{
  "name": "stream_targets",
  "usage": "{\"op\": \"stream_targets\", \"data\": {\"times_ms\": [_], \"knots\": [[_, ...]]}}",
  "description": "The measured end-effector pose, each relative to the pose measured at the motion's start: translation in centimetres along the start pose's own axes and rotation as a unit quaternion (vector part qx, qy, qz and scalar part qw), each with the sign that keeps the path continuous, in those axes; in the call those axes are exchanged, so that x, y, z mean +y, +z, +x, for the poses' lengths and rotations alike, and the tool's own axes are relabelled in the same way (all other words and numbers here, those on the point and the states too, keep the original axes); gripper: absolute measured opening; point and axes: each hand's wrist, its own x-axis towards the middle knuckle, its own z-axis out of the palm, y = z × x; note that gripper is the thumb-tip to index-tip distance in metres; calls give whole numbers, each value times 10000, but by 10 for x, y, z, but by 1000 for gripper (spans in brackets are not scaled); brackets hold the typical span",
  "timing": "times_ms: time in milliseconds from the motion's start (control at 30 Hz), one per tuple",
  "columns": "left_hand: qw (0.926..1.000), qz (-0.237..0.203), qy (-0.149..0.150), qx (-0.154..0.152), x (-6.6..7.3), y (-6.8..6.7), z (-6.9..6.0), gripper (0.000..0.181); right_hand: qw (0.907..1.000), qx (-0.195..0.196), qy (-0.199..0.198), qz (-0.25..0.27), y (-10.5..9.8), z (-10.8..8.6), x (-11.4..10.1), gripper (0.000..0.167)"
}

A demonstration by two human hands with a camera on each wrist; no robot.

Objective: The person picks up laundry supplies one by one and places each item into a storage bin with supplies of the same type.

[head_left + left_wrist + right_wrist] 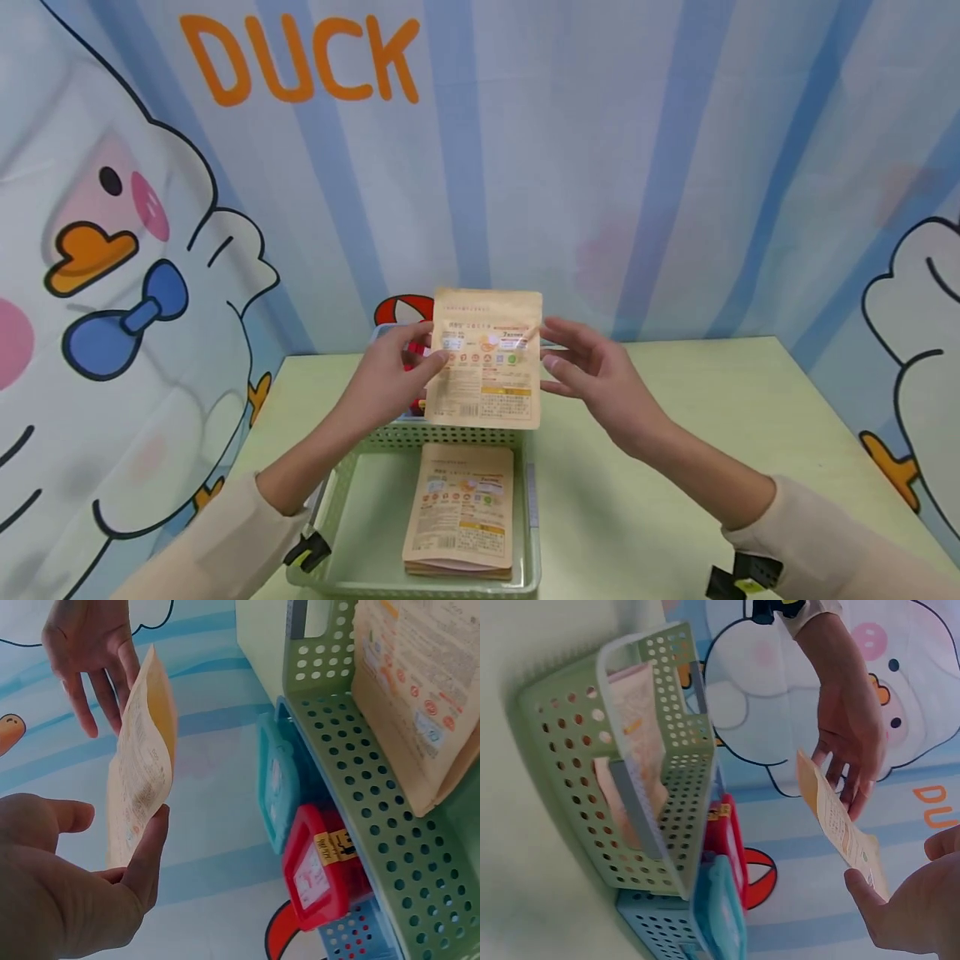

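A flat tan printed pouch [487, 358] is held up above the green basket [534, 533]. My left hand [393, 367] has it by its left edge, thumb in front and fingers behind. Seen from the left wrist, the thumb stands a little away from the pouch [142, 757] while a fingertip meets it. On the other side, my right hand [611, 383] is at the right edge with fingers spread; one finger seems to touch the pouch [840, 825] in the right wrist view. Inside the basket lies a stack of similar pouches [461, 508].
Behind the green basket stands a blue basket [652, 922] with a red-lidded box [319, 870] and a teal one [277, 787]. A pale green table [720, 433] carries both baskets. A striped duck-print curtain [555, 167] hangs along the table's back.
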Motion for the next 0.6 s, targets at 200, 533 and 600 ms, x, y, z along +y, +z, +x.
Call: {"op": "stream_targets", "data": {"times_ms": [200, 533, 600], "knots": [[9993, 207, -247, -164, -15, 5, -7, 63, 9995, 84, 297, 48, 10, -5, 21, 57], [9945, 82, -885, -554, -30, 14, -19, 62, 9960, 161, 867, 127, 19, -13, 45, 49], [9929, 1, -1007, -628, -32, 16, -20, 62, 9953, 153, 938, 157, 20, -15, 48, 48]]}}
